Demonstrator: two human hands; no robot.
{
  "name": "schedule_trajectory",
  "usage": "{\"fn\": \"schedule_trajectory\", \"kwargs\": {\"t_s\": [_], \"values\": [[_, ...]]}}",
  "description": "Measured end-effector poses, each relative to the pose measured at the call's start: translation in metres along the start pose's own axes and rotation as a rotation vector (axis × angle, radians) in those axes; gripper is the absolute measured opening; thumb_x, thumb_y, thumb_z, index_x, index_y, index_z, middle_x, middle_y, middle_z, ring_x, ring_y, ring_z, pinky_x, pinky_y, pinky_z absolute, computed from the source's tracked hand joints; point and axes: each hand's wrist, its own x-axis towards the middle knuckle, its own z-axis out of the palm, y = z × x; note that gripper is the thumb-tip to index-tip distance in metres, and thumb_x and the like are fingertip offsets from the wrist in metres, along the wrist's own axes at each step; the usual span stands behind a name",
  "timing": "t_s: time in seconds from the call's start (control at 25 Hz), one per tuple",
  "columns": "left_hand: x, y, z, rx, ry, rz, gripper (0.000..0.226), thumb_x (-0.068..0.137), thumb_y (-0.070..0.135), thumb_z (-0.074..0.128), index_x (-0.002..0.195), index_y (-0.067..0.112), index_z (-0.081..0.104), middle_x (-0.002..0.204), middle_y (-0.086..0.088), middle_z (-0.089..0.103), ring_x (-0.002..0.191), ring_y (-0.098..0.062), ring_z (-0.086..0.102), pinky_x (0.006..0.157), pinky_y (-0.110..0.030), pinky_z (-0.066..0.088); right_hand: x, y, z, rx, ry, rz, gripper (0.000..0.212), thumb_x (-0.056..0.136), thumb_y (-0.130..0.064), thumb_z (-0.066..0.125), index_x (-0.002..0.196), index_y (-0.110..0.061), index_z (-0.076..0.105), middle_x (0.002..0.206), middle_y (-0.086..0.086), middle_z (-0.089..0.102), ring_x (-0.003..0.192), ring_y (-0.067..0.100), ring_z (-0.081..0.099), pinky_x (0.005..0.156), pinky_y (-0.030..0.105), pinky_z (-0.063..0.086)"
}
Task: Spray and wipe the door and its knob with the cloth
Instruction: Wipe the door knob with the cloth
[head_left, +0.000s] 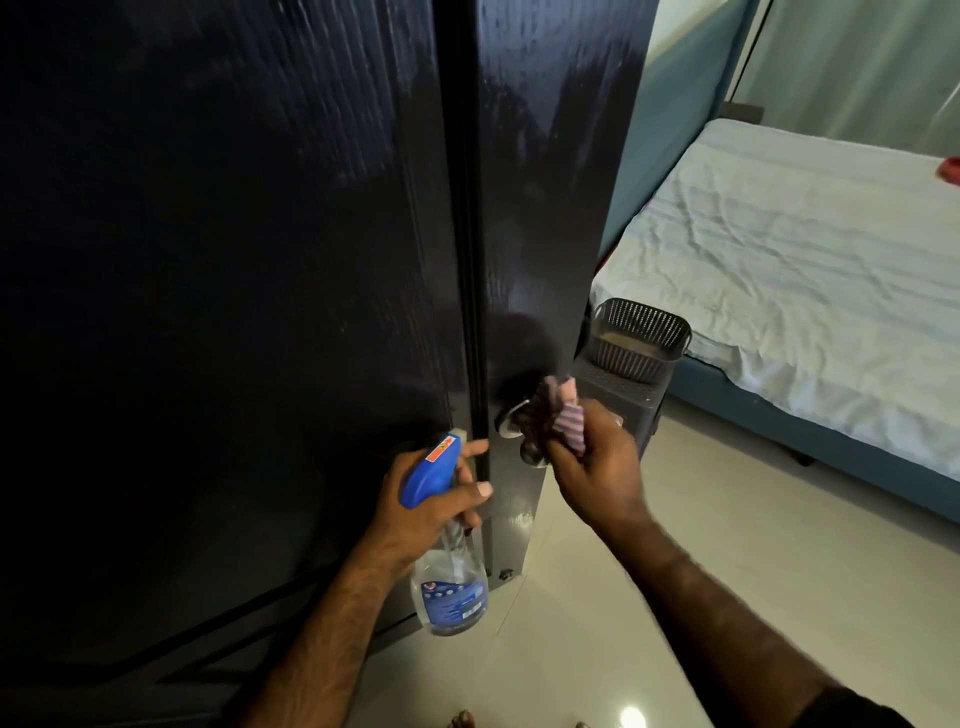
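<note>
Head view looks down at a dark glossy wooden door (234, 312), seen near its free edge, with the metal door knob (511, 418) low on the narrow panel. The right hand (592, 467) has its fingers (563, 460) clamped on a bunched purple-striped cloth (566, 415) and presses it against the knob, so the knob is mostly covered; judging by this, the knob is the part being wiped. The left hand (431, 499) holds a clear plastic spray bottle with a blue trigger head (434, 473) by its neck, fingers wrapped around it, one finger stretched forward to touch the door's edge, probably to steady the door against the push of the wiping. The bottle hangs down and off to the side, out of the cloth's way yet ready for another spray. Faint streaks higher on the panel suggest it is damp. Behind the door stand a grey slotted plastic basket (641, 332) and a bed with a pale blue sheet (805, 260).
</note>
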Motion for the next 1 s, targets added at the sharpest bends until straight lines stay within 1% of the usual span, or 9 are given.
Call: {"fn": "schedule_trajectory", "kwargs": {"t_s": [0.16,0.28,0.4,0.48,0.56,0.64,0.76,0.88,1.0], "values": [[-0.009,-0.007,-0.013,0.020,0.067,-0.026,0.022,0.089,0.002,0.078,0.077,0.016,0.067,0.123,0.008,0.075,0.058,-0.017,0.070,0.065,-0.025,0.062,0.012,-0.009,0.020,-0.166,0.098,0.020,0.033,0.091,-0.034,0.080,0.120,-0.023,0.068,0.106,-0.007,0.061,0.088,0.011,0.060,0.074,0.033,0.053],[-0.015,-0.010,-0.023,0.037,0.108,-0.036,0.025,0.091,0.005,0.077,0.079,0.026,0.069,0.114,-0.002,0.077,0.060,-0.019,0.071,0.070,-0.027,0.064,0.011,-0.002,0.032,-0.527,-0.025,-0.161,0.067,0.090,-0.051,0.078,0.147,-0.022,0.058,0.127,0.006,0.057,0.102,0.025,0.060,0.082,0.037,0.055],[-0.019,-0.014,-0.025,-0.013,0.133,-0.052,0.019,0.090,0.005,0.077,0.079,0.017,0.069,0.121,0.001,0.077,0.059,-0.017,0.070,0.070,-0.027,0.064,0.020,0.003,0.025,-0.723,-0.152,-0.386,0.075,0.091,-0.056,0.074,0.154,-0.023,0.051,0.137,0.014,0.053,0.113,0.032,0.058,0.088,0.049,0.060],[-0.020,-0.013,-0.023,-0.005,0.125,-0.051,0.019,0.089,0.005,0.077,0.079,0.018,0.069,0.120,0.000,0.078,0.059,-0.018,0.070,0.069,-0.026,0.063,0.025,0.001,0.030,-0.698,-0.169,-0.318,0.075,0.090,-0.059,0.073,0.154,-0.025,0.052,0.135,0.012,0.055,0.111,0.028,0.058,0.086,0.045,0.059],[-0.023,-0.009,-0.023,0.001,0.113,-0.029,0.019,0.090,0.005,0.077,0.077,0.016,0.069,0.119,0.001,0.078,0.058,-0.018,0.070,0.069,-0.027,0.064,0.022,-0.006,0.038,-0.420,-0.039,-0.016,0.065,0.090,-0.059,0.075,0.144,-0.026,0.061,0.123,-0.001,0.063,0.103,0.017,0.059,0.081,0.032,0.052],[-0.026,-0.005,-0.027,-0.002,0.117,-0.012,0.020,0.090,0.005,0.076,0.074,0.010,0.066,0.122,0.007,0.077,0.058,-0.017,0.069,0.069,-0.030,0.064,0.020,-0.016,0.042,0.130,0.050,0.455,0.044,0.093,-0.045,0.079,0.127,-0.019,0.072,0.106,-0.003,0.076,0.094,0.017,0.073,0.074,0.028,0.053],[-0.031,-0.004,-0.040,-0.003,0.119,-0.014,0.019,0.091,0.005,0.076,0.076,0.004,0.065,0.124,0.011,0.077,0.058,-0.017,0.068,0.071,-0.032,0.065,0.014,-0.021,0.041,0.903,-0.166,0.959,0.031,0.096,-0.031,0.073,0.119,-0.010,0.073,0.102,0.010,0.080,0.080,0.019,0.077,0.065,0.031,0.054],[-0.039,-0.007,-0.050,0.023,0.124,-0.015,0.016,0.090,0.007,0.078,0.079,0.013,0.069,0.125,0.011,0.076,0.059,-0.018,0.069,0.070,-0.030,0.064,0.010,-0.022,0.040,1.374,-0.281,1.047,0.041,0.093,-0.033,0.072,0.127,-0.010,0.071,0.107,0.010,0.073,0.083,0.021,0.073,0.054,0.029,0.059],[-0.046,-0.010,-0.058,0.047,0.116,-0.010,0.016,0.090,0.009,0.079,0.080,0.017,0.069,0.125,0.011,0.076,0.060,-0.018,0.070,0.069,-0.029,0.063,0.022,-0.016,0.040,1.260,-0.237,1.040,0.050,0.094,-0.055,0.070,0.123,-0.014,0.076,0.114,0.012,0.077,0.095,0.028,0.074,0.062,0.034,0.060]]}}
